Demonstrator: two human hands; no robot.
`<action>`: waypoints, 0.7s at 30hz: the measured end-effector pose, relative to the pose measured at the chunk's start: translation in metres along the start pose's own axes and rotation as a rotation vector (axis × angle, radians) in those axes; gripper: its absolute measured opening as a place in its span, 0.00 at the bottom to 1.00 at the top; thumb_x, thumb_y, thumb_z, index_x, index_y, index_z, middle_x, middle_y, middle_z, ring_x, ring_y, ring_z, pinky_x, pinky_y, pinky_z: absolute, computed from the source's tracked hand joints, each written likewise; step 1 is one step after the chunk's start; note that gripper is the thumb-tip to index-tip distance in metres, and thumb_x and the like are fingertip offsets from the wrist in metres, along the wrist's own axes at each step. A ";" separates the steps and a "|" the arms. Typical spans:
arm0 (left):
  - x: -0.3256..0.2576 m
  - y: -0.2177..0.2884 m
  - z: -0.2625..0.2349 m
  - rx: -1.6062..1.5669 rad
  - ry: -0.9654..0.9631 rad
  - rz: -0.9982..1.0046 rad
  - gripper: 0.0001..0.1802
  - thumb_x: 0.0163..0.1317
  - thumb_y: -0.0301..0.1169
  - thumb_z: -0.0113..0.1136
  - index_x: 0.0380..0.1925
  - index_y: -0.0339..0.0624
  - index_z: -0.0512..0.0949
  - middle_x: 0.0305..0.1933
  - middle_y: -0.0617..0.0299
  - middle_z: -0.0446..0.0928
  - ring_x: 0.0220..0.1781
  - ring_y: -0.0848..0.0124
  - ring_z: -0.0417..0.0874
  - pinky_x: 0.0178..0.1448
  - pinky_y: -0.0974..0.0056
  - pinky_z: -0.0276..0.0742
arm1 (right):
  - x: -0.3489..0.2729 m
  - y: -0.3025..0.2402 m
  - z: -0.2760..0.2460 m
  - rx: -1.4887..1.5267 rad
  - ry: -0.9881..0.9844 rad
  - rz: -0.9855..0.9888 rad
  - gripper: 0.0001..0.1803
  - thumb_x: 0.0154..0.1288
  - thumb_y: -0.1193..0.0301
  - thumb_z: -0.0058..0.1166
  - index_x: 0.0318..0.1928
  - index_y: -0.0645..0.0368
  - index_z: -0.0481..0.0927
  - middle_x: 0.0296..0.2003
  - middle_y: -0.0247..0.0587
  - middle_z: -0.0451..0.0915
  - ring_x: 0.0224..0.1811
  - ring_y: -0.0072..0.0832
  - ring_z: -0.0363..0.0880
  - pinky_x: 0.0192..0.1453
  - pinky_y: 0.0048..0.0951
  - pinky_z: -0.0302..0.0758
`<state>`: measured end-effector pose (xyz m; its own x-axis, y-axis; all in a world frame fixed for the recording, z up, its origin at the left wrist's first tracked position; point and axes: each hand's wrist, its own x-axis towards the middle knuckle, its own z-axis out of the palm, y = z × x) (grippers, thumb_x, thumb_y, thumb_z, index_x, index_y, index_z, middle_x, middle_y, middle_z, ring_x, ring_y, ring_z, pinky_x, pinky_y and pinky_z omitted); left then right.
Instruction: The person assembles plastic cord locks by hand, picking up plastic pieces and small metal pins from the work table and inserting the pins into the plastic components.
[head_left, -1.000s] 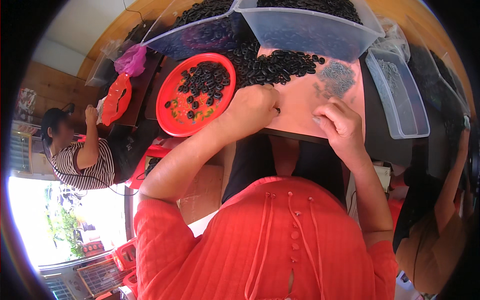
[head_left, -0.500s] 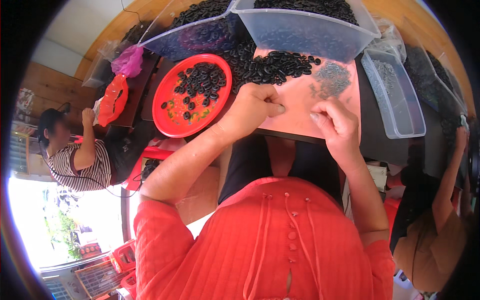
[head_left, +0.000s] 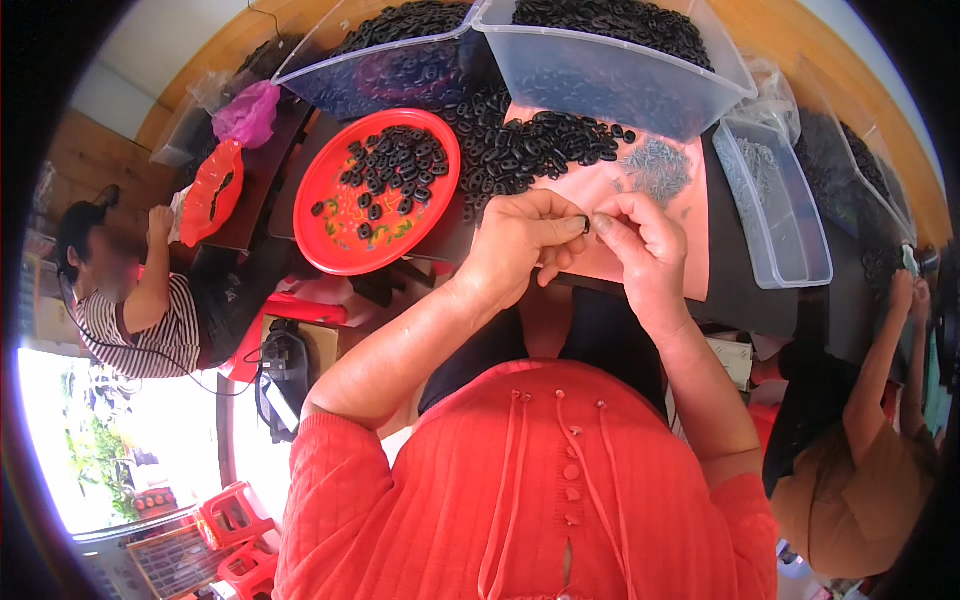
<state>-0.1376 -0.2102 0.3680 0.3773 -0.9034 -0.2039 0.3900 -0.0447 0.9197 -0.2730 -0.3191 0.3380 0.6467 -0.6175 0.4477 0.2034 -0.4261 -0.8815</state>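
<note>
My left hand (head_left: 515,245) is closed, with a small black oval piece (head_left: 585,225) pinched between thumb and forefinger. Close against it, my right hand (head_left: 645,250) has its thumb and forefinger pressed together; whatever may be in that pinch is too small to make out. Both hands are above the near edge of a pink sheet (head_left: 688,265). Beyond them lies a heap of black oval pieces with holes (head_left: 545,140), beside a small pile of thin grey metal parts (head_left: 655,168). On the left, a round red tray (head_left: 308,225) carries more black pieces (head_left: 400,160).
Clear plastic bins (head_left: 610,85) full of black pieces stand at the back. A long clear box (head_left: 795,255) with metal parts is at right. One person (head_left: 150,310) sits at the left, another (head_left: 860,490) at the right. Red stools (head_left: 235,515) stand lower left.
My hands have come together from apart. The black piece now shows in my left fingertips, and the right hand has moved left to meet it. The whole view has shifted slightly.
</note>
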 end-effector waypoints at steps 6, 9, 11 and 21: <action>0.003 -0.006 0.003 -0.151 0.024 0.046 0.06 0.66 0.24 0.61 0.34 0.30 0.78 0.26 0.56 0.80 0.19 0.76 0.77 0.17 0.74 0.66 | 0.006 -0.007 0.009 0.201 0.065 -0.019 0.03 0.67 0.80 0.58 0.36 0.65 0.76 0.30 0.27 0.77 0.32 0.14 0.72 0.38 0.19 0.71; 0.002 -0.010 0.002 -0.129 0.027 0.040 0.06 0.66 0.24 0.61 0.34 0.30 0.78 0.26 0.56 0.80 0.19 0.76 0.76 0.17 0.73 0.66 | 0.010 -0.005 0.008 0.163 0.058 0.056 0.03 0.67 0.79 0.58 0.36 0.65 0.77 0.29 0.27 0.77 0.32 0.14 0.72 0.38 0.19 0.71; 0.004 -0.011 0.000 -0.129 0.033 0.056 0.06 0.67 0.25 0.60 0.34 0.30 0.78 0.26 0.57 0.79 0.19 0.77 0.76 0.17 0.74 0.66 | 0.011 0.001 0.008 0.190 0.020 0.070 0.03 0.67 0.78 0.58 0.36 0.64 0.77 0.29 0.27 0.77 0.32 0.14 0.72 0.38 0.18 0.71; 0.005 -0.018 -0.004 -0.041 0.046 0.129 0.06 0.67 0.24 0.59 0.35 0.31 0.77 0.26 0.59 0.79 0.21 0.78 0.76 0.18 0.75 0.66 | 0.012 0.001 0.004 0.143 -0.034 0.122 0.02 0.66 0.80 0.58 0.35 0.64 0.78 0.28 0.26 0.76 0.30 0.13 0.71 0.35 0.17 0.69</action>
<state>-0.1392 -0.2118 0.3493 0.4643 -0.8799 -0.1008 0.3696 0.0891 0.9249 -0.2617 -0.3242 0.3415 0.6972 -0.6350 0.3327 0.2225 -0.2495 -0.9425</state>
